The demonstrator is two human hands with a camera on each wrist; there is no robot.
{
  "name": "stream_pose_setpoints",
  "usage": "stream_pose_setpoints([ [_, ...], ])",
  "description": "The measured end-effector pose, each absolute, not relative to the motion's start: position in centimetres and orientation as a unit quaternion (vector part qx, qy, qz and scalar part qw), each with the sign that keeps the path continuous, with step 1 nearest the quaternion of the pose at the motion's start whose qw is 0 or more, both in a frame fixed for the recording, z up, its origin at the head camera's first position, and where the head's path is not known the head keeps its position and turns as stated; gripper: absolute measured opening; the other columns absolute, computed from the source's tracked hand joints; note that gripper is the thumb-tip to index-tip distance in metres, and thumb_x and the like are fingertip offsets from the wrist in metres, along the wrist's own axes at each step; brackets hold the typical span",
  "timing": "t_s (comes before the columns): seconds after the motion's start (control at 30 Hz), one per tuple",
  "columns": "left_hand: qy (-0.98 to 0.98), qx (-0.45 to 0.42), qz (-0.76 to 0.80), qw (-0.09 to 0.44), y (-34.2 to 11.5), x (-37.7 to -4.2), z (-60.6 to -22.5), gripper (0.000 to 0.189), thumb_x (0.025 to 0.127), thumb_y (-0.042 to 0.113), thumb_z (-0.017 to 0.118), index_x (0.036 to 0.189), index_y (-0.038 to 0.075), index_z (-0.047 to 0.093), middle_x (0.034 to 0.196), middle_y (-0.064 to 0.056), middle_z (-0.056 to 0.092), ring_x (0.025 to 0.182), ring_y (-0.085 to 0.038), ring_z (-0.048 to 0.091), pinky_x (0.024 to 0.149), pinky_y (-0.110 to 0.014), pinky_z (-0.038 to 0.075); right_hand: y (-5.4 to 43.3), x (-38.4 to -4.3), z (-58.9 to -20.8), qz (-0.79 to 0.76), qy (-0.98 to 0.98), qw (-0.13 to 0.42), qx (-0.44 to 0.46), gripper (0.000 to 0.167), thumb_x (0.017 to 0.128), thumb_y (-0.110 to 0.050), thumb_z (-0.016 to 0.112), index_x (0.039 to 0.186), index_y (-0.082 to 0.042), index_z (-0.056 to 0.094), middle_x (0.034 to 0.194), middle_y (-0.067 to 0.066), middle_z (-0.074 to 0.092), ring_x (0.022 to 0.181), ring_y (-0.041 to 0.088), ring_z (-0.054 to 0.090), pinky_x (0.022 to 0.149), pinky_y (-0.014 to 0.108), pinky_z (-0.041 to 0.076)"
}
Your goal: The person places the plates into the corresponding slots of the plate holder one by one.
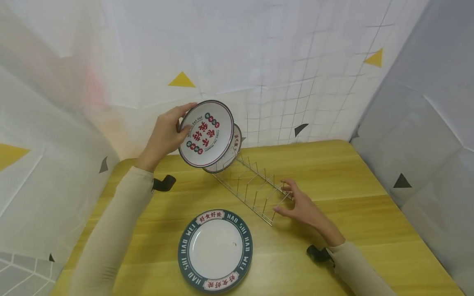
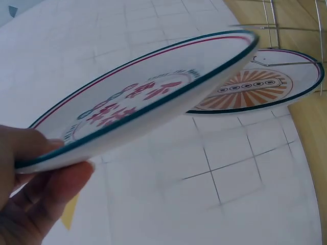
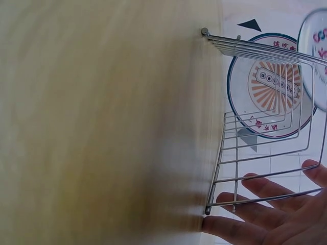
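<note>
My left hand pinches the edge of a white plate, raised and tilted, with red characters and a dark rim. Its thumb lies over the front, the fingers behind. Partly hidden behind it, a second plate with an orange sunburst stands at the far end of a wire dish rack. The held plate overlaps that one in the head view. At the rack's near end is my right hand, fingers spread along the wires, thumb apart from them.
A larger plate with a broad teal lettered rim lies flat on the wooden table, in front of the rack. Pale patterned sheeting rises behind the table and at both sides.
</note>
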State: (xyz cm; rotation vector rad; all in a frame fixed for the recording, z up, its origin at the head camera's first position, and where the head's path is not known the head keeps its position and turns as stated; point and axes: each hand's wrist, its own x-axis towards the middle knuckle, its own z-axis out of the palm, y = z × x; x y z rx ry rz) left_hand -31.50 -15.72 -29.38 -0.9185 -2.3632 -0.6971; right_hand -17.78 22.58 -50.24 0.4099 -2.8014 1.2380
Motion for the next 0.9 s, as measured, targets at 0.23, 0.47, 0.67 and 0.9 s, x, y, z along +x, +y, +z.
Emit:
stream_pose_setpoints([
  [0.23, -0.87, -0.333, -0.261, 0.253, -13.3, -34.1, -30.2, 0.057, 0.089, -0.005, 0.061, 0.143, 0.012, 0.05, 0.116, -0.013, 0.065, 0.068, -0.019, 0.047, 0.058, -0.025, 0.04, 22.5, -17.6, -50.5, 0.408, -0.905, 0.017, 0.122, 0.089, 0.077, -0.046, 0.08, 0.145, -0.024, 0.029, 0.139, 0.025, 0.052, 0.12, 0.048, 0.052, 0.095, 0.065, 0.043],
  [0.47, -0.883, -0.327, -0.266, 0.206, -11.8, -35.0, -32.2, 0.057, 0.09, -0.005, 0.059, 0.144, 0.012, 0.049, 0.117, -0.013, 0.065, 0.086, -0.021, 0.057, 0.071, -0.032, 0.052, 22.4, -17.8, -50.5, 0.411, -0.904, 0.013, 0.115, 0.09, 0.075, -0.047, 0.082, 0.145, -0.025, 0.029, 0.14, 0.024, 0.051, 0.122, 0.048, 0.051, 0.097, 0.065, 0.043],
  [0.67, -0.886, -0.343, -0.254, 0.183, -10.7, -35.1, -34.1, 0.056, 0.092, -0.006, 0.056, 0.145, 0.011, 0.048, 0.118, -0.015, 0.064, 0.086, -0.024, 0.06, 0.071, -0.034, 0.054, 22.4, -17.8, -50.4, 0.412, -0.903, 0.014, 0.119, 0.089, 0.075, -0.043, 0.082, 0.144, -0.026, 0.03, 0.14, 0.025, 0.051, 0.121, 0.049, 0.052, 0.096, 0.065, 0.043],
  [0.9, -0.889, -0.359, -0.229, 0.167, -9.7, -34.7, -34.9, 0.057, 0.094, -0.006, 0.052, 0.147, 0.013, 0.045, 0.119, -0.014, 0.063, 0.08, -0.023, 0.061, 0.066, -0.033, 0.054, 22.5, -17.8, -50.2, 0.406, -0.905, 0.018, 0.124, 0.091, 0.074, -0.049, 0.082, 0.144, -0.024, 0.03, 0.139, 0.025, 0.052, 0.12, 0.049, 0.053, 0.096, 0.065, 0.043],
])
